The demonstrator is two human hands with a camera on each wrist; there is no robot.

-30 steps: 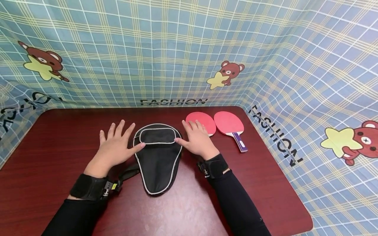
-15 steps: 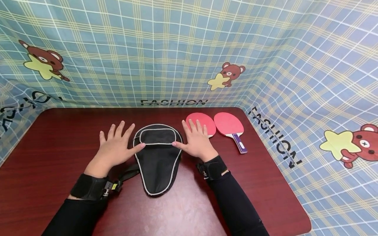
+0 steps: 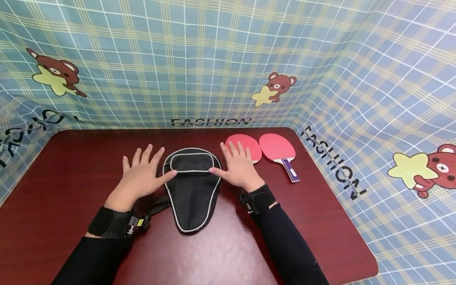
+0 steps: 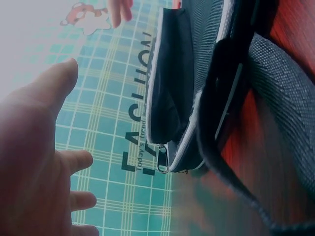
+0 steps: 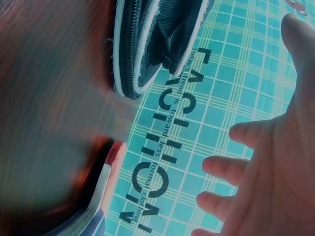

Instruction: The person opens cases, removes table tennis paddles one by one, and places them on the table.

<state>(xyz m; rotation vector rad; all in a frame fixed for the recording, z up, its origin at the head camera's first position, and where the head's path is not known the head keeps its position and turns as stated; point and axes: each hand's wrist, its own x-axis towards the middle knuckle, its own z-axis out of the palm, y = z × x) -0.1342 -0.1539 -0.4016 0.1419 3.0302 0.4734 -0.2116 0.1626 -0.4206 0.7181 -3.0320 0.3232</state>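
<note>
A black table tennis paddle case (image 3: 192, 198) with white piping and a zipped front pocket lies on the table, its narrow end toward me. My left hand (image 3: 140, 178) hovers over its left side, fingers spread and palm down. Over the right side hovers my right hand (image 3: 239, 169), also spread, its fingertips in front of one red paddle (image 3: 253, 147) whose handle is hidden. Both wrist views show a gap between each hand and the case. Neither hand holds anything. In the left wrist view a zipper pull (image 4: 162, 160) hangs at the pocket's end.
A second red paddle (image 3: 278, 146) with a purple handle lies beside the first, at the back right of the dark red table (image 3: 89, 158). A black strap (image 3: 159, 205) comes out from the case's left side. A checked cloth (image 3: 199, 59) stands behind and at the sides.
The right hand's fingers have spread slightly and its thumb has shifted a little left over the case. My left hand, the case and the paddles stay as they were.
</note>
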